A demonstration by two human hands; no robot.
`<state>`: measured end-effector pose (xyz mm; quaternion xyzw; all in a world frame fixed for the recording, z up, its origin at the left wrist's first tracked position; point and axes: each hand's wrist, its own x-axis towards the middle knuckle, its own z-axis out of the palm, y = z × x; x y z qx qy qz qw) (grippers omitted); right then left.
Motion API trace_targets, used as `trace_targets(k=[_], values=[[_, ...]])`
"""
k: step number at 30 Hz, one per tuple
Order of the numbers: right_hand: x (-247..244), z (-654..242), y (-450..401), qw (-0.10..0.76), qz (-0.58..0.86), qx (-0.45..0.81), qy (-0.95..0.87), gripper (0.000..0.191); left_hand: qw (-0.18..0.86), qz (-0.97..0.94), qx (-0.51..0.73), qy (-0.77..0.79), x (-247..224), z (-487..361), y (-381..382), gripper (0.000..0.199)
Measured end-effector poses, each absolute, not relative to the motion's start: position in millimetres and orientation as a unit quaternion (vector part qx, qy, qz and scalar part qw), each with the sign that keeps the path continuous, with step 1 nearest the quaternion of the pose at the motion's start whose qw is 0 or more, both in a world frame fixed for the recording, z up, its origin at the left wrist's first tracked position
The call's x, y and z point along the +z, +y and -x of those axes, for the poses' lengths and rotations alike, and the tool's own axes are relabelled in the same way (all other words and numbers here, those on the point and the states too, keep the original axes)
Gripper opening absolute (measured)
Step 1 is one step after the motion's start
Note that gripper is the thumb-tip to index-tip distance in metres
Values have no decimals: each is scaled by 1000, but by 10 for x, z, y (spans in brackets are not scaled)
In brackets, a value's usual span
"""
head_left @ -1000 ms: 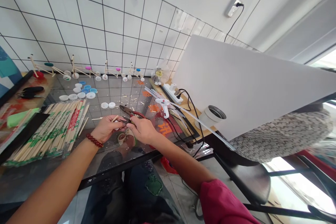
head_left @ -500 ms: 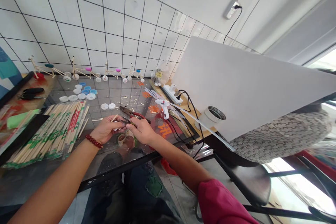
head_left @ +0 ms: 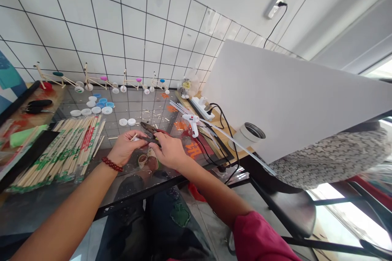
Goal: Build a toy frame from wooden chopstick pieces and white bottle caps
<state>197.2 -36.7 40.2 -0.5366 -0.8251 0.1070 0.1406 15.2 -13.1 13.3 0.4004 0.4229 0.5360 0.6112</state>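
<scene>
My left hand [head_left: 126, 147], with a red bead bracelet at its wrist, pinches a short pale stick and a small white piece between thumb and fingers. Close beside it, my right hand [head_left: 168, 149] is closed on a dark tool [head_left: 152, 140] whose tip reaches the left fingertips; the tool's exact kind is unclear. Pliers [head_left: 149, 127] with red handles lie on the dark table just beyond my hands, their handles partly hidden. Two white caps [head_left: 127, 122] lie beyond my left hand.
Packed chopsticks [head_left: 61, 153] lie at the left. Stick-and-cap models [head_left: 104, 81] line the wall, with white and blue caps [head_left: 107, 110] before them. A white glue gun [head_left: 192, 122], glue sticks, power strip [head_left: 202, 108], cables and a white pot [head_left: 248, 134] stand at the right.
My right hand has shifted slightly right and turned, and the dark tool now lies more level between my hands. My left hand keeps its pinch. The view has moved a little.
</scene>
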Motion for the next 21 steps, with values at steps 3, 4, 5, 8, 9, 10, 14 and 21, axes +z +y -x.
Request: trace_targets(k=[3,4,5,8,9,10,14,21], values=[[377,-2014,-333,168,524,122,-826,36,622,-394,530,420,136,-154,-141,34],[346,-2031,-307,183,510,142,-828,34,625,-395,528,419,136,-152,-143,34],[304,-2047,-276,204,491,174,-829,32,627,-395,526,417,136,-150,-144,35],[145,-2086,-169,288,426,338,-789,37,634,-386,523,419,138,-145,-147,39],[100,-2099,-137,312,408,398,-760,43,639,-381,520,420,141,-143,-148,41],[69,-2115,-109,330,395,443,-734,49,644,-375,517,421,143,-141,-149,43],[100,-2226,-57,321,376,387,-778,49,666,-365,502,413,145,-125,-153,47],[246,-2421,-44,241,309,211,-895,44,722,-399,424,373,120,-79,-161,46]])
